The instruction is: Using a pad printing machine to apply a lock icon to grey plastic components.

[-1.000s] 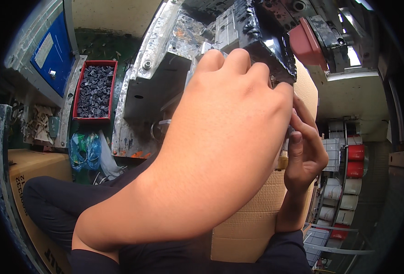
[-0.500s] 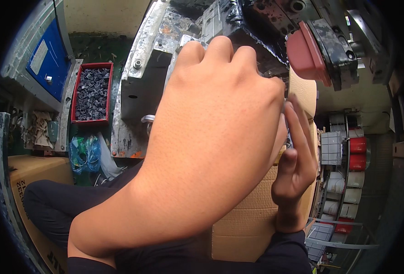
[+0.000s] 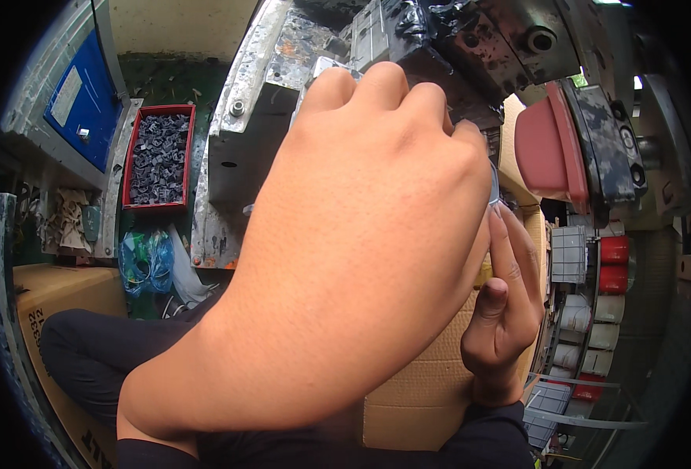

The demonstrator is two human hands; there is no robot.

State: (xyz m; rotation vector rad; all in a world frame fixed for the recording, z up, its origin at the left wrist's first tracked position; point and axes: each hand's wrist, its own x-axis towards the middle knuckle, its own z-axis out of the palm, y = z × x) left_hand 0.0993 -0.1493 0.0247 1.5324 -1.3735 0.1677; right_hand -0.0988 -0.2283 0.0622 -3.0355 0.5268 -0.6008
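My left hand (image 3: 376,203) fills the middle of the view, its back toward me and its knuckles bent. The fingers curl down in front of the machine, and whatever they hold is hidden behind the hand. A thin strip of a bluish-grey, glossy piece (image 3: 494,184) shows at its right edge; I cannot tell its kind. Just right of that, my right hand (image 3: 509,313) is raised with its fingers stretched and its thumb apart. Its fingertips reach the lower end of the strip. A reddish, rounded pad (image 3: 544,152) on a black mount stands beyond, to the upper right.
The paint-stained metal machine (image 3: 240,148) spans the far middle. A red tray (image 3: 126,172) full of small dark parts lies at the left, above a blue plastic bag (image 3: 146,262). Cardboard boxes (image 3: 416,399) stand by my legs. Shelves hold white and red containers (image 3: 612,277) at the right.
The reddish pad and its mount have shifted right and look larger. My right hand's fingertips are slightly lower, and more of the bluish-grey strip shows. My left hand has hardly moved.
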